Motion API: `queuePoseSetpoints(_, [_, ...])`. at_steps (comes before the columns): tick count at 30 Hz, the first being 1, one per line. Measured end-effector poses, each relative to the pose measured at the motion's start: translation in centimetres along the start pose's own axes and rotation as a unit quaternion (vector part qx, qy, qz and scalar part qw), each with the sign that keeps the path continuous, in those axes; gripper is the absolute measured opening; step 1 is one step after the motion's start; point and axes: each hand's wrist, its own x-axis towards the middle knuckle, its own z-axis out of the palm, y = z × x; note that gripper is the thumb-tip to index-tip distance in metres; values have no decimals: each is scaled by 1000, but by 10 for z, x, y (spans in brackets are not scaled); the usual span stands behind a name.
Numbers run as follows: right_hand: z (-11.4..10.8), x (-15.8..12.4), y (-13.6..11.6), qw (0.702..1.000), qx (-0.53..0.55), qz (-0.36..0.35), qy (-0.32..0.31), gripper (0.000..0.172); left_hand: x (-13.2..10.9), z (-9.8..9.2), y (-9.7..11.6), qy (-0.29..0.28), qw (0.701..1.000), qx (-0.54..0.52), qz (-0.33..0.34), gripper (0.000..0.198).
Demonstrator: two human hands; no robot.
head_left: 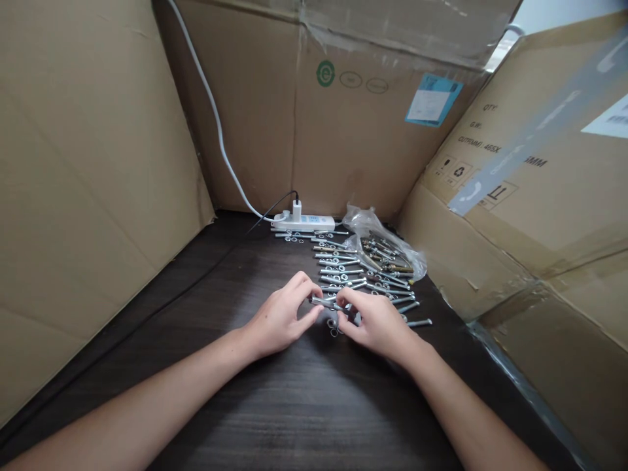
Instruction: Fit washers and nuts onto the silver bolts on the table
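Note:
Low over the dark table, a silver bolt that looks like a sleeve anchor lies level between my two hands. The fingers of my left hand are closed in a pinch at its left end. My right hand pinches its right end, partly covering it. Just below the bolt, a few loose washers rest on the table beside my right fingertips. Beyond my hands lie rows of metal bolts and sleeves, with nuts and washers among them. More long bolts fan out to the right of my right hand.
A clear plastic bag holding brassy bolts lies at the back right. Behind the rows sits a white power strip with a plugged-in charger. A black cable crosses the table's left side. Cardboard walls enclose the back and both sides.

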Motion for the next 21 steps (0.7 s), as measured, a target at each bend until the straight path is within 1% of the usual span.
queuePoseSetpoints(4, [1, -1, -2, 1000, 15, 1, -11, 11, 0, 0, -1, 3, 1000, -5, 8, 9])
queuePoseSetpoints(7, [4, -2, -4, 998, 60, -4, -14, 12, -1, 1, -1, -3, 1000, -10, 10, 9])
queuePoseSetpoints(11, [7, -3, -11, 991, 127, -37, -2, 21, -2, 4, -2, -26, 999, -35, 3, 10])
queuePoseSetpoints(13, [9, -3, -13, 988, 146, -50, 7, 21, -1, 5, -3, -34, 998, -51, -8, 11])
queuePoseSetpoints(17, [12, -3, -12, 985, 158, -60, 42, 15, -1, 5, -4, -34, 995, -82, -35, 16])
queuePoseSetpoints(19, [12, -3, -11, 982, 163, -62, 65, 13, -1, 5, -3, -20, 995, -89, -50, 18])
queuePoseSetpoints(21, [13, -3, -11, 981, 163, -62, 87, 11, -1, 5, -2, 8, 995, -79, -57, 17])
